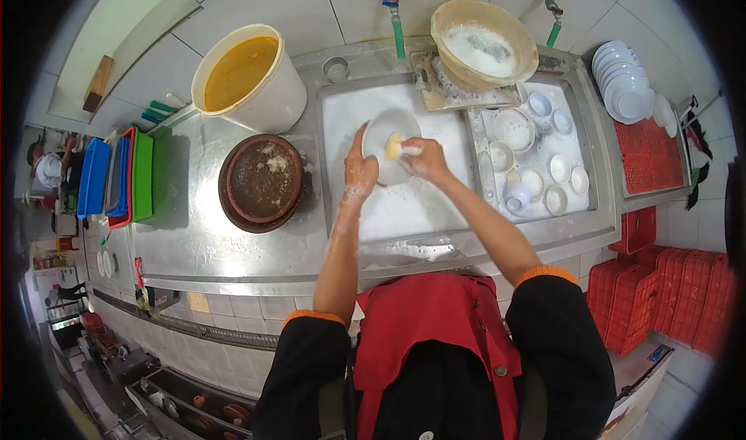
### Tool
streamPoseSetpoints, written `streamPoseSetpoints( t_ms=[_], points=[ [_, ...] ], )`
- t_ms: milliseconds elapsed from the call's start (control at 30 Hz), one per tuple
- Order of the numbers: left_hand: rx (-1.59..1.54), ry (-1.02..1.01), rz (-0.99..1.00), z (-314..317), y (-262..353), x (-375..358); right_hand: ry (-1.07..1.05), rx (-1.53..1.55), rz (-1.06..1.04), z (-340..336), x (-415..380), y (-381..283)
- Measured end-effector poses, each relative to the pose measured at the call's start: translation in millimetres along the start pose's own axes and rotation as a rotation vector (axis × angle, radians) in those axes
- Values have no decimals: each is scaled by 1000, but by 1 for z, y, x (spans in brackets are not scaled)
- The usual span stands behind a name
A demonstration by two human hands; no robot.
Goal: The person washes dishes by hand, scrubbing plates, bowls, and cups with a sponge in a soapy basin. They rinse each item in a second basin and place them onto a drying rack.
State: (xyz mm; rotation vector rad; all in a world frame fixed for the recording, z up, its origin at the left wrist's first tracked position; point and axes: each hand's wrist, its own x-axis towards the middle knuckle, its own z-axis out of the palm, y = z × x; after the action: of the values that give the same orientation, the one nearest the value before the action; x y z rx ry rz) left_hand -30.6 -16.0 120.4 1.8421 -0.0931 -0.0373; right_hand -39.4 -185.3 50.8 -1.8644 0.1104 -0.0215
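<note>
Over the foamy left basin (342,144), my left hand (360,168) grips the left rim of a round white bowl (381,133), which is tilted with its inside towards me. My right hand (426,158) is closed on a brush with a white handle and a pale yellow head (394,146), which touches the inside of the bowl. Suds cover my left wrist. In the right basin (487,199), several small white bowls and cups (559,168) sit among foam.
A bucket of orange-brown liquid (291,98) and brown clay dishes (264,179) stand left. Behind the basins is a basin of suds (524,51). Stacked white plates (628,98) and red crates (622,300) are right. Coloured trays (141,176) stand far left; beyond them, a person (50,168).
</note>
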Motion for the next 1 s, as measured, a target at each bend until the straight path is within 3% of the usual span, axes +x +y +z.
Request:
streamPoseSetpoints(
  t_ms=[33,67,100,167,200,233,300,333,367,433,500,600,633,700,767,833,900,1000],
  points=[
    [68,-221,-68,-8,7,-2,11,-197,-278,-10,6,6],
    [-61,-318,-265,-14,22,-4,-1,-553,-512,-20,16,8],
    [-63,-316,-267,-18,22,-3,-5,-553,-511,-23,14,-7],
    [-89,-635,-422,-22,24,6,-379,-748,-613,-35,14,-56],
    [-87,-640,-427,-23,32,5,-424,-854,-739,-36,16,-61],
    [-90,-579,-413,-24,40,6,-425,-853,-737,-39,22,-55],
    [-98,-451,-385,-27,56,7,-223,-483,-719,-46,31,-27],
    [-253,-388,-249,-23,25,17,-14,-612,-884,-39,33,-6],
    [-254,-376,-239,-16,5,24,-16,-611,-900,-30,28,-11],
    [-141,101,11,10,-17,27,-122,50,292,2,-9,-25],
    [-158,187,48,29,-14,16,-12,501,481,34,-37,-47],
    [-148,388,90,41,-4,4,81,766,584,40,-38,-53],
    [-139,377,80,39,-2,-1,88,775,597,37,-40,-46],
    [-194,382,249,36,7,-3,100,106,117,13,-18,-24],
    [-130,416,273,41,14,-2,249,-157,-424,-6,10,-18],
    [-76,447,306,43,21,0,326,-124,-368,10,4,-18],
    [-141,484,312,42,29,10,236,197,-28,21,-26,-55],
    [8,459,357,37,27,1,207,-69,-289,-3,4,-13]
  ],
)
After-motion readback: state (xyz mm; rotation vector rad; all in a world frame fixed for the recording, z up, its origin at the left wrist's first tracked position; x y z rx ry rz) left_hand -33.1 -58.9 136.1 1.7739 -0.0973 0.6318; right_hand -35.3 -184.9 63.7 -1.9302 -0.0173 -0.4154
